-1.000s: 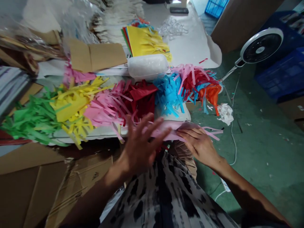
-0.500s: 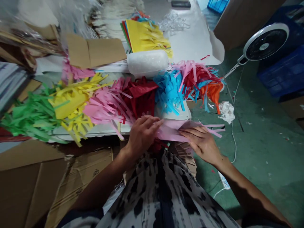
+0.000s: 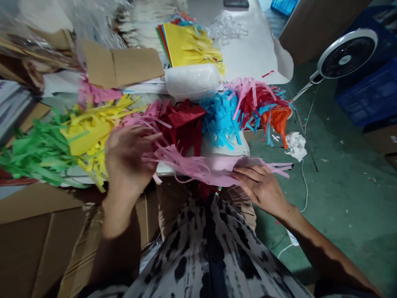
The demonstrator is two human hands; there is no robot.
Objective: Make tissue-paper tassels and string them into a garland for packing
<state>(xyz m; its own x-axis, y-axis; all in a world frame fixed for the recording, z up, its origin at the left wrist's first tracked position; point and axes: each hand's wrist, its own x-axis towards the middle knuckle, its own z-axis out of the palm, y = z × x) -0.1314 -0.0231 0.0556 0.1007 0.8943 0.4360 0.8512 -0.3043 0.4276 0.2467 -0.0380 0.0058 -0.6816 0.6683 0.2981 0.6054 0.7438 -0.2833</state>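
Note:
A pink fringed paper sheet (image 3: 198, 169) lies across my lap, its cut strips trailing to the left and right. My right hand (image 3: 260, 188) rests on its right part, with the fingers flat over the paper. My left hand (image 3: 130, 157) is raised among the loose pink strips at the left end, and the strips hide part of the fingers. Just beyond lie heaps of fringed paper: yellow (image 3: 89, 136), green (image 3: 40, 155), dark red (image 3: 182, 124) and blue (image 3: 220, 120).
A mixed pink, red and orange fringe bunch (image 3: 263, 103) lies to the right. Behind are a stack of coloured paper (image 3: 192, 47), a white foam-filled bag (image 3: 192, 80) and brown cardboard (image 3: 120, 66). Flattened cardboard (image 3: 37, 244) lies lower left. A floor fan (image 3: 345, 56) stands right.
My left hand has moved left and up, away from the middle of the pink sheet, drawing through its strips, which now spread out loosely. My right hand has barely moved.

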